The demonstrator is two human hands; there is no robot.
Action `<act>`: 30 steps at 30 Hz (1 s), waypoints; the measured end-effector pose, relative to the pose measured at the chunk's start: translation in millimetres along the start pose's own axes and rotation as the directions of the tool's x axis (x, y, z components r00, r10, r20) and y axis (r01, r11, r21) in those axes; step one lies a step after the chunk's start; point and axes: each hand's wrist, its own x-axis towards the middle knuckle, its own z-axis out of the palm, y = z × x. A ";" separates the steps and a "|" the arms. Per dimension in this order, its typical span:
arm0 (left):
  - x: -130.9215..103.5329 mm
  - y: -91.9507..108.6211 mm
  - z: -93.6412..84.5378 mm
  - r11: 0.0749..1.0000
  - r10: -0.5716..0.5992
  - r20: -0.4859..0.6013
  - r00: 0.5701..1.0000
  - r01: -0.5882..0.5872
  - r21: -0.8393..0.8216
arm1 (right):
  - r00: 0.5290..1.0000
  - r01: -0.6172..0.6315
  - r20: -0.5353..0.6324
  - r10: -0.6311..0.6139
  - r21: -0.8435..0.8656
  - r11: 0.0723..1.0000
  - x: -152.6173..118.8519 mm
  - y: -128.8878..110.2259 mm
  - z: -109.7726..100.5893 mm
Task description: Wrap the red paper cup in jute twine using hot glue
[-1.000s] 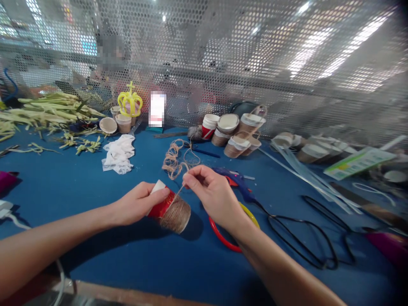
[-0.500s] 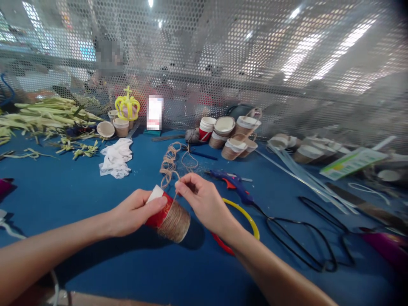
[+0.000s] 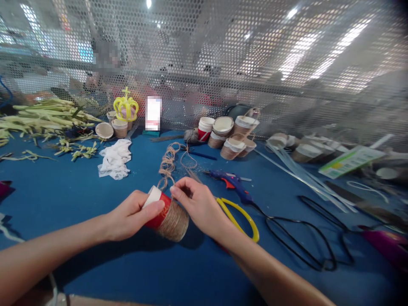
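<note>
Head camera view has the red and white paper cup with brown twine round its far end (image 3: 156, 221) tipped over on a slant above the blue tabletop (image 3: 140, 272), right between the two hands. The left hand (image 3: 127, 216) has it by the bare red and white end, thumb flat along the near side, and I'd guess that's to leave the twine-covered part free for the other hand. That grip is open about as wide as the cup and closed onto it; the fingers underneath are mostly hidden, so can't tell how they sit. The right hand (image 3: 199, 206) is much tighter, thumb and index pinched together on the thin tan twine (image 3: 168, 163) just beside the edge of the wrapped band, probably to control where the strand lies. Can't really make out how the other fingers curl. The loose loops lie just beyond the cup, which looks handy since the line can feed in without crossing either arm. The blue glue gun with a red trigger (image 3: 234, 182) lies beyond the right hand, nozzle pointing toward the loops, so my read is it's parked within easy reach. Neither hand is touching it.
</note>
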 end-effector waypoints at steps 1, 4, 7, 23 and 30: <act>-0.1 -0.7 -0.3 1.000 0.004 -0.001 1.000 -0.004 0.012 | 1.000 0.002 0.004 -0.002 0.004 1.000 0.0 0.2 0.1; -0.7 -1.8 -0.8 0.999 0.016 -0.002 1.000 -0.016 0.042 | 1.000 0.027 0.016 -0.027 0.014 1.000 0.2 0.4 0.3; -1.7 -1.8 -0.2 0.999 0.013 -0.005 1.000 -0.012 0.040 | 0.999 0.032 0.027 -0.032 0.010 0.999 0.9 -0.6 0.6; 16.4 -3.2 0.3 0.768 -0.410 -0.244 0.879 0.188 -0.612 | 0.978 -0.012 0.208 0.004 0.039 0.999 -2.7 5.7 -12.4; 18.2 -5.4 -4.8 0.700 -0.371 -0.130 0.920 0.185 -0.690 | 0.894 0.419 -0.002 -0.447 -0.344 0.840 -19.2 13.1 -9.5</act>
